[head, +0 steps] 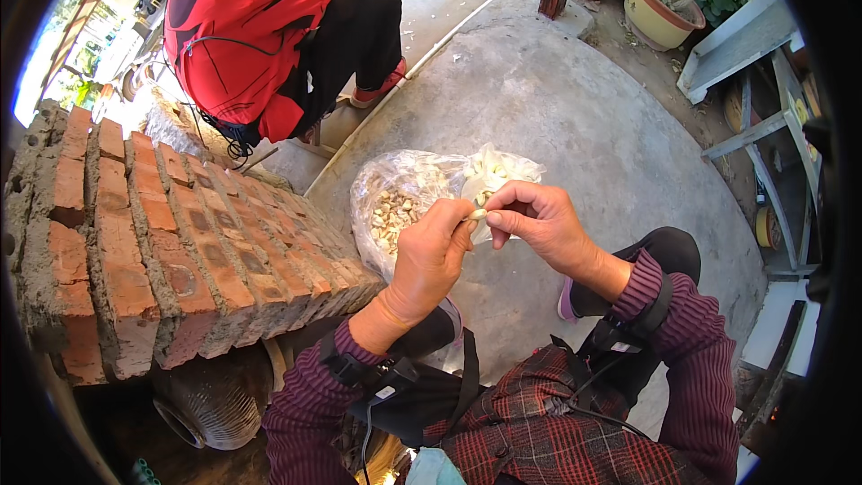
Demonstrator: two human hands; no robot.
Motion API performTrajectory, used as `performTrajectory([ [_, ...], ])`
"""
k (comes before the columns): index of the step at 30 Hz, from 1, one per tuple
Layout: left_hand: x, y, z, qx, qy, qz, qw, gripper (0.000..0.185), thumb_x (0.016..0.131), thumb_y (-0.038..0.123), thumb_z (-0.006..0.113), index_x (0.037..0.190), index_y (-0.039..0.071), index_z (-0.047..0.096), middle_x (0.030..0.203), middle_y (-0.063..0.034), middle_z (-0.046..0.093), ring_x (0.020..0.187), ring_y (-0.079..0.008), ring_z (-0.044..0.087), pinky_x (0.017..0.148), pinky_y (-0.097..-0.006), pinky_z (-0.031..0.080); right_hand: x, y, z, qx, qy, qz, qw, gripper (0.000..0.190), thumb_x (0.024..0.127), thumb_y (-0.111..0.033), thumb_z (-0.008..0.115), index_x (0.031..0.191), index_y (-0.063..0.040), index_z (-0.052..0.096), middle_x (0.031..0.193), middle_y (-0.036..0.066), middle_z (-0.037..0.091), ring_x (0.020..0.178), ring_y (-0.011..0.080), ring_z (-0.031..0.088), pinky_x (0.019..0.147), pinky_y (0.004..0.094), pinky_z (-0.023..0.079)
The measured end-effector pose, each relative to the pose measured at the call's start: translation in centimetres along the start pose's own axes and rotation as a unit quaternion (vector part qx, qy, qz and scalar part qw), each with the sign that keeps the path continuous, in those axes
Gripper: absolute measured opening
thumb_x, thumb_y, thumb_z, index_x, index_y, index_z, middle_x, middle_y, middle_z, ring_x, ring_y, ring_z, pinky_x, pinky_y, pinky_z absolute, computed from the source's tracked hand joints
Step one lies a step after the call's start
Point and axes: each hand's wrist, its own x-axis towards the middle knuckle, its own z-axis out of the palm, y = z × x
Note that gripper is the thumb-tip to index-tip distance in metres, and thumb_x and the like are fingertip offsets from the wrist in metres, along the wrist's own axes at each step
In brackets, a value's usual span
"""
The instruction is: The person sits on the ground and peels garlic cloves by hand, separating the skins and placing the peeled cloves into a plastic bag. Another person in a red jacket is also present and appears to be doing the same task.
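A pale garlic clove is pinched between the thumb and forefinger of my left hand. My right hand meets it from the other side, thumb and fingertip at the clove's end. Just beyond my left hand, a clear plastic bag lies spread on the concrete, holding many cloves that look unpeeled. Touching it on the right is a smaller whitish bag with smooth, pale cloves inside. My right fingers partly cover this smaller bag.
A low brick wall runs along my left, with a ribbed clay jar below it. Ahead on the left sits a person in a red top. A thin pole crosses the concrete floor. To the right stands a grey frame.
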Motion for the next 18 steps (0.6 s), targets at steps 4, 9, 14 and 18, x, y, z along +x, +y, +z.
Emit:
performTrajectory([
  [4,-0.10,-0.25,0.01,-0.013,-0.009,-0.003,1.000,0.011,0.084,-0.002,0.057,0.094,0.001,0.054,0.079,-0.0093,0.056,0.060,-0.0158,0.061,0.051,-0.0264,0.047,-0.02,0.00,-0.05,0.026,-0.005,0.015,1.000,0.010,0.086,-0.006,0.060,0.093,0.002,0.061,0.078,0.004,0.061,0.067,0.0089,0.060,0.061,0.0213,0.050],
  [9,-0.19,-0.11,0.00,-0.057,-0.017,-0.042,0.997,0.010,0.084,-0.002,0.057,0.093,0.000,0.055,0.080,-0.0086,0.057,0.060,-0.0143,0.060,0.052,-0.0254,0.047,0.03,-0.03,-0.19,0.035,-0.009,0.020,0.999,0.010,0.086,-0.005,0.060,0.093,0.002,0.061,0.078,0.005,0.062,0.066,0.0097,0.060,0.061,0.0217,0.051],
  [14,-0.18,-0.16,0.02,-0.077,-0.020,-0.056,0.995,0.009,0.085,-0.001,0.057,0.093,0.000,0.056,0.078,-0.0078,0.058,0.060,-0.0130,0.061,0.052,-0.0245,0.046,0.02,-0.15,-0.34,0.032,-0.012,0.014,0.999,0.010,0.086,-0.005,0.060,0.092,0.003,0.061,0.078,0.005,0.062,0.065,0.0104,0.061,0.061,0.0220,0.051],
  [18,-0.17,-0.19,0.01,-0.086,-0.021,-0.061,0.994,0.008,0.085,-0.001,0.057,0.093,0.001,0.056,0.076,-0.0073,0.058,0.060,-0.0125,0.061,0.052,-0.0240,0.046,0.03,-0.07,-0.39,0.035,-0.010,0.020,0.999,0.011,0.086,-0.006,0.059,0.092,0.003,0.061,0.078,0.006,0.062,0.067,0.0103,0.061,0.062,0.0222,0.051],
])
